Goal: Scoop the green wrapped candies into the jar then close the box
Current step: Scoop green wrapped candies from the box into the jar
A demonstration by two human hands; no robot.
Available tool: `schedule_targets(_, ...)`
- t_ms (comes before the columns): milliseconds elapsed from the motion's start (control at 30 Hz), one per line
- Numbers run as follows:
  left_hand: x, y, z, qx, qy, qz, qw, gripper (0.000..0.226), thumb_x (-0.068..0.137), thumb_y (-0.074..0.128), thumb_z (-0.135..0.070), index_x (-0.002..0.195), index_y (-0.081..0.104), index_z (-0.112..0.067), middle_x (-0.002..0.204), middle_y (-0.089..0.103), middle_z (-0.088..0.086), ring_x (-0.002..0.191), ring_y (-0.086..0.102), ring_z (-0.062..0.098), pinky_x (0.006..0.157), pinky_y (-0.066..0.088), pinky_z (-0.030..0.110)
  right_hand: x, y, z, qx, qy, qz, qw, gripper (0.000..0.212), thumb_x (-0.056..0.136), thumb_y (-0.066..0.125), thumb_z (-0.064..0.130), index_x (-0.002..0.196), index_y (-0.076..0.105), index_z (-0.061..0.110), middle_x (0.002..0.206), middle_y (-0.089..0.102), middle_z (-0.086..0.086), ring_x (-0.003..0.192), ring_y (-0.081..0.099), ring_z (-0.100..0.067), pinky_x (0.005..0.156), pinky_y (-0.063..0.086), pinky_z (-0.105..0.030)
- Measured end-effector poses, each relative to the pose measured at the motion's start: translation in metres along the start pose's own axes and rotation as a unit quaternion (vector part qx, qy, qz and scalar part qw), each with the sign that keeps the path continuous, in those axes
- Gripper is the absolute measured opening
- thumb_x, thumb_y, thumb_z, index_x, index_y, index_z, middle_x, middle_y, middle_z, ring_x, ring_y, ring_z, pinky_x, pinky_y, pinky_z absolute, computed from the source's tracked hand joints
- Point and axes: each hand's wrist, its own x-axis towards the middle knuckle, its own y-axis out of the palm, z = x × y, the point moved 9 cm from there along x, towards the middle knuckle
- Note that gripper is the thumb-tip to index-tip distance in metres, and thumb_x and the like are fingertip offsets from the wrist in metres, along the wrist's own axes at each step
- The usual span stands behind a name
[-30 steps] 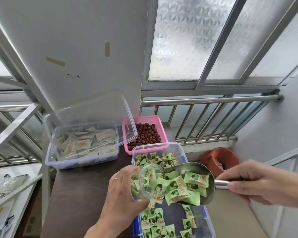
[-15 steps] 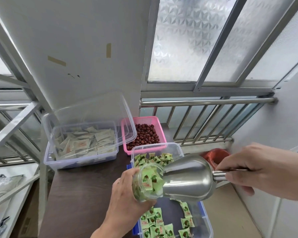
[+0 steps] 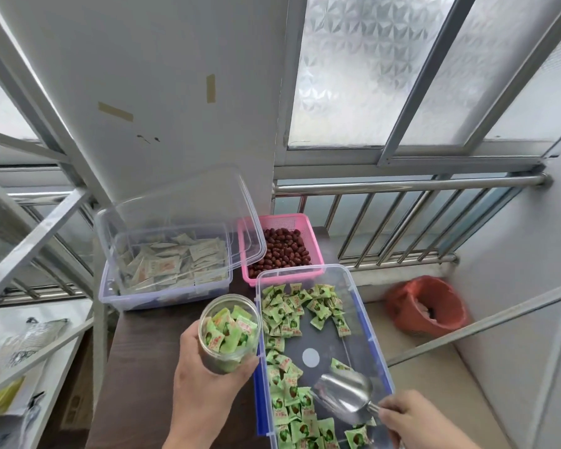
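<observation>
Green candies: green wrapped candies [image 3: 285,314] lie scattered in the clear rectangular plastic box with blue side clips [image 3: 371,345]; bare patches of the box floor show mid-box.
Jar: clear round plastic jar [image 3: 230,333], lidless, upright with a slight tilt, filled nearly to the mouth with green candies; held just beside the box's left wall, over the dark brown wooden table [image 3: 136,377].
Left hand: left hand [image 3: 204,380] wraps the jar's lower half, fingers curled around it.
Right hand: right hand [image 3: 418,422] closes on the handle of the shiny metal scoop [image 3: 345,396].
Scoop: bowl down inside the box near its front right, mouth toward the candies, looks empty.
Behind: clear lidded tub of pale sachets [image 3: 166,267], lid propped open; pink plastic basket of red-brown dates [image 3: 280,251] touching the candy box's far end.
</observation>
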Motion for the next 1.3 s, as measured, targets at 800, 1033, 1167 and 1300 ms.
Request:
schedule_targets(800, -0.037, -0.011, 0.000, 0.090, -0.008, -0.026, 0.996, 0.095, 0.037, 0.101, -0.024, 0.109, 0.046, -0.053, 0.117, 0.051, -0.043, 0.102, 0.052, -0.022, 0.073, 0.040, -0.006, 0.141, 0.086, 0.042, 0.288, -0.032, -0.073, 0.954, 0.030, 0.105, 0.039, 0.021, 0.092, 0.057, 0.001, 0.075, 0.058, -0.006, 0.061, 0.047, -0.016, 0.057, 0.038, -0.030)
schedule_targets(1033, -0.035, -0.004, -0.004, 0.104, 0.002, -0.007, 0.995, 0.094, 0.037, 0.100, -0.027, 0.109, 0.045, -0.053, 0.117, 0.050, -0.045, 0.102, 0.051, -0.023, 0.074, 0.040, -0.005, 0.156, 0.083, 0.036, 0.285, -0.034, -0.079, 0.955, 0.031, 0.102, 0.042, 0.025, 0.087, 0.059, 0.006, 0.070, 0.053, -0.005, 0.062, 0.044, -0.019, 0.061, 0.034, -0.035)
schedule_targets(1167, -0.033, -0.001, -0.005, 0.103, 0.000, 0.002, 0.995, 0.095, 0.037, 0.101, -0.024, 0.109, 0.047, -0.052, 0.116, 0.051, -0.043, 0.101, 0.052, -0.022, 0.074, 0.037, -0.008, 0.156, 0.083, 0.043, 0.286, -0.039, -0.068, 0.955, 0.030, 0.103, 0.042, 0.023, 0.089, 0.060, 0.003, 0.065, 0.051, -0.002, 0.057, 0.043, -0.018, 0.056, 0.033, -0.032)
schedule_targets(1300, -0.030, 0.003, -0.004, 0.109, 0.011, 0.010, 0.994, 0.095, 0.039, 0.100, -0.027, 0.107, 0.042, -0.061, 0.117, 0.050, -0.042, 0.103, 0.051, -0.021, 0.073, 0.043, 0.000, 0.137, 0.076, 0.032, 0.288, -0.054, -0.053, 0.955, 0.033, 0.104, 0.043, 0.026, 0.090, 0.059, 0.001, 0.059, 0.046, -0.003, 0.047, 0.039, -0.013, 0.049, 0.030, -0.028)
